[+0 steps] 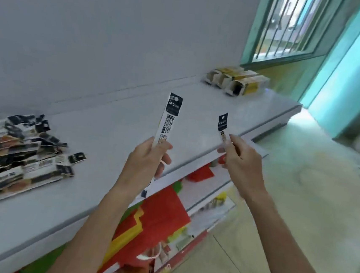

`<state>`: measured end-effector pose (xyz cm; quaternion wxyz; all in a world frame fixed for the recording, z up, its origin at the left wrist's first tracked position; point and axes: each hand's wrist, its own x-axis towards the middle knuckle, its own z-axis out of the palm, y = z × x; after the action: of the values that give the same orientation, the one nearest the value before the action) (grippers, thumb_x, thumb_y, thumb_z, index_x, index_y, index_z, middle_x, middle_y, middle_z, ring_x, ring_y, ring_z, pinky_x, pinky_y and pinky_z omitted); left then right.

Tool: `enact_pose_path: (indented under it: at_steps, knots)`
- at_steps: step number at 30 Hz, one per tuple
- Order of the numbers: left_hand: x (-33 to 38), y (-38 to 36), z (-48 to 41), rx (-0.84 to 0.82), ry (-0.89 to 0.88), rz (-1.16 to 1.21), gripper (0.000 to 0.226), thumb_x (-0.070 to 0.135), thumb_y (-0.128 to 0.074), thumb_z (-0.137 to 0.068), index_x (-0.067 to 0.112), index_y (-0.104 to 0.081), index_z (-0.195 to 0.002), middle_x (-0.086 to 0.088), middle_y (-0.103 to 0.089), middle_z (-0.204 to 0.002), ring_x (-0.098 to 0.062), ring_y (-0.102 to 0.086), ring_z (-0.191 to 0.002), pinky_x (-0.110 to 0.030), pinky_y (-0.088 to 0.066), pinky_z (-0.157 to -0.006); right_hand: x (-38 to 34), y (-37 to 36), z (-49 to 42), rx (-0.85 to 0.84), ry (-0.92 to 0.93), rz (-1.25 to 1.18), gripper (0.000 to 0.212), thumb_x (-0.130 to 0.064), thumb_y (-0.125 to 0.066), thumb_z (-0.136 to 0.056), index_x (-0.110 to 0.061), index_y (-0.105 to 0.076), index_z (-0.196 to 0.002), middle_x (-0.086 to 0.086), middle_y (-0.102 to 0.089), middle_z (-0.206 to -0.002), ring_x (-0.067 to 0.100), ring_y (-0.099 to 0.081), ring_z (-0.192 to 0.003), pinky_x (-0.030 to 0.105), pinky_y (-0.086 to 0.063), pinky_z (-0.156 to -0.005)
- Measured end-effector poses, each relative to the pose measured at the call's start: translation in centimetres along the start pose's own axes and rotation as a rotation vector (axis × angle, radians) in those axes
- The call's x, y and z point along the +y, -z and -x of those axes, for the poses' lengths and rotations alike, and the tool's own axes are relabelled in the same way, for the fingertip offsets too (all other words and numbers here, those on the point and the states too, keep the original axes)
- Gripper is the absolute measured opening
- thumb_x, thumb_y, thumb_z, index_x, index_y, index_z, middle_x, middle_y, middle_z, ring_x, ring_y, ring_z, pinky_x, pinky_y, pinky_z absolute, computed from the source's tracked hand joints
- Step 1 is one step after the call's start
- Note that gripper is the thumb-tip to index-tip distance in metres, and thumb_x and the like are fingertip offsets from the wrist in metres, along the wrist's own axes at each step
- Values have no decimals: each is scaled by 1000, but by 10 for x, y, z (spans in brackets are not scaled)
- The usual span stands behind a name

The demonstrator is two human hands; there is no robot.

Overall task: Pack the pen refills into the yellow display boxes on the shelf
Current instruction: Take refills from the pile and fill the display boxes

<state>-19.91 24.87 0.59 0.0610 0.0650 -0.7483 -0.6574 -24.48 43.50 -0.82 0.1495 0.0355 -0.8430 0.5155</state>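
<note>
One pen refill packet [166,122] is gripped upright in the curled left hand [148,157], and a second packet [223,123] is pinched by the right hand [241,162]. Both seem readied for the open-ended yellow display boxes [238,80] at the shelf's [114,127] far right end. The refill pile [19,156] lies near its left edge.

No word, brand or number can be read for certain. The long refill pack [167,122] held by the left hand [148,157] has a black header with a white logo mark, too blurred to spell out. Below it is a block of fine black print on white. The second refill pack [223,124], pinched by the right hand [241,162], bears the same kind of black header, equally unreadable. Print on the pile of packs [19,154] and the yellow display boxes [237,80] on the shelf [115,112] is only smudges.
</note>
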Motion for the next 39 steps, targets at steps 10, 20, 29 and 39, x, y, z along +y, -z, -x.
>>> enact_pose_path:
  at_steps: [10,20,29,39]
  knots:
    - [2,-215,-42,-299,42,124,22,20,-46,-97,13,-63,-85,-3,-60,-68,-12,-50,-53,-27,-42,-55,104,182,-30,243,-201,-13,17,-29,-63,-85,-32,-64,-102,-9,-67,-84,4,-62,-79,33,-55,-79]
    - [24,-314,-146,-280,1,31,24,18,-43,-98,16,-60,-82,0,-61,-69,-10,-53,-57,-23,-44,-55,175,222,-142,292,-176,-5,9,-30,-66,-83,-26,-58,-81,-8,-65,-78,6,-63,-74,37,-56,-72]
    - [70,-373,-282,-96,-33,122,23,16,-41,-97,14,-60,-84,3,-61,-66,-5,-52,-50,-18,-45,-48,198,229,-329,152,16,-20,15,-28,-67,-83,-20,-56,-90,-13,-63,-81,2,-62,-70,8,-47,-58]
    - [78,-352,-341,367,-2,93,22,16,-45,-96,14,-63,-82,-1,-59,-65,-10,-47,-49,-23,-40,-49,179,170,-461,-235,293,-165,26,-18,-75,-75,-18,-55,-92,-14,-58,-83,-9,-56,-68,7,-46,-60]
